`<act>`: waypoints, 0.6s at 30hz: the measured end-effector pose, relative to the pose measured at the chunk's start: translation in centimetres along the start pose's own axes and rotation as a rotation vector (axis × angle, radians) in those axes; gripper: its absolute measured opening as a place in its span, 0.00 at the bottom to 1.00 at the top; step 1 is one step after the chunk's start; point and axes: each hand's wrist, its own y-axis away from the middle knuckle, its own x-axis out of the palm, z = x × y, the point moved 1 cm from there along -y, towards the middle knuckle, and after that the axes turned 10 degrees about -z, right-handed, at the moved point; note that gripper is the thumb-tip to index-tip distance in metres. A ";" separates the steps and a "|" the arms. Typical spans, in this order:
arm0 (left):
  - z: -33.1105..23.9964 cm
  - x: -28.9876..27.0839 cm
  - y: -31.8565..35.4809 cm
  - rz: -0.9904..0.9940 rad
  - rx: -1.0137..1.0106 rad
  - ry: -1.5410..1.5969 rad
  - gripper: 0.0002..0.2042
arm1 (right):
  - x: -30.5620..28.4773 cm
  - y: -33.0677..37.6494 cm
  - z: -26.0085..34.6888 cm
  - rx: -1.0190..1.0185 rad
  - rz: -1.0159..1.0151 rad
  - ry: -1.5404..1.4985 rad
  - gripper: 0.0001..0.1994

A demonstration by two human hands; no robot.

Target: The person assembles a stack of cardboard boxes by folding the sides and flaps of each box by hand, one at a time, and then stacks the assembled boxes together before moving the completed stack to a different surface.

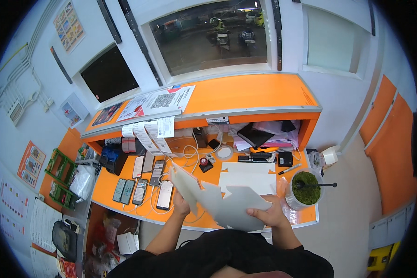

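Note:
Above the desk's near edge, close to my body, I hold a notched white cardboard sheet (238, 206) that looks like a folding-box blank, creased and tilted. My left hand (181, 204) grips its tan-edged left panel, fingers partly hidden behind it. At the right end my right hand (269, 212) pinches the sheet, thumb on the front face. Just beyond lies a second white notched sheet (248, 176) flat on the orange desk (204, 223). Several phones (165, 194) with charging cables lie to the left of my left hand.
A tub of green moss-like material (306, 187) with a black-handled tool stands at the desk's right end. Behind are a stamp (205, 163), a tape roll (224, 152) and a black box (285, 159). Printed paper strips (148, 136) hang from the orange shelf (250, 92).

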 end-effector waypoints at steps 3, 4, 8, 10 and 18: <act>-2.9 -0.2 -0.8 0.112 -0.251 0.336 0.22 | -0.6 0.3 -0.8 -0.093 -0.014 0.002 0.16; -2.7 -0.5 -0.8 0.118 -0.178 0.216 0.25 | -0.6 0.2 -0.8 -0.096 -0.011 0.002 0.16; -0.1 -1.9 -1.2 -0.074 0.167 -0.150 0.29 | 0.0 -0.1 -1.2 -0.032 -0.036 -0.021 0.16; -1.6 -0.4 -1.2 -0.136 0.154 -0.153 0.29 | 0.4 -0.1 -1.8 -0.084 -0.033 -0.018 0.16; -8.0 0.5 -2.4 -0.317 0.030 -0.350 0.28 | -0.3 -0.7 -2.3 -0.129 0.053 -0.097 0.22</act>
